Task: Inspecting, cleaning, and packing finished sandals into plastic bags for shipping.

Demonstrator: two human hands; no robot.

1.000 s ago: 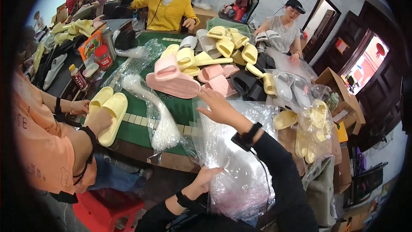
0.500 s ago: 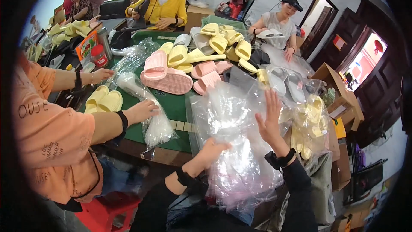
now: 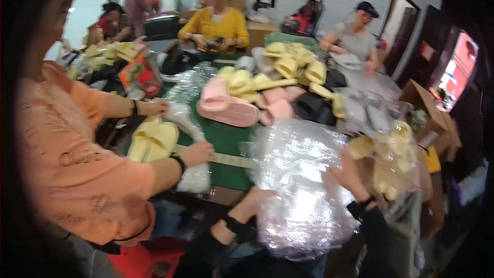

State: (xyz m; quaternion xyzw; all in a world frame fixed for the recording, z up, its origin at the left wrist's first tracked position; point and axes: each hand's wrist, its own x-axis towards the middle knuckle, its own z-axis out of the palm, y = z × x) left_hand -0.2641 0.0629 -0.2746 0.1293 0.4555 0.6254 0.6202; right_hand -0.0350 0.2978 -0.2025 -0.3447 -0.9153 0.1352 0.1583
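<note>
A stack of clear plastic bags (image 3: 301, 180) hangs over the near edge of the green table (image 3: 226, 139) in front of me. My left hand (image 3: 253, 201) presses against the stack's lower left side, fingers partly behind the plastic. My right hand (image 3: 347, 172) lies flat on the stack's right side with fingers spread. A dark sleeve and a black wristband show on each forearm.
A person in an orange top at my left holds a clear bag (image 3: 191, 146) next to a pair of yellow slippers (image 3: 153, 140). Pink slippers (image 3: 229, 107) and yellow slippers (image 3: 288, 64) are piled mid-table. Bagged yellow slippers (image 3: 391, 159) lie at right. Two people sit across the table.
My right hand came back from the slipper pile and down onto the right side of the bag stack. The person at left shifted their near hand onto the clear bag.
</note>
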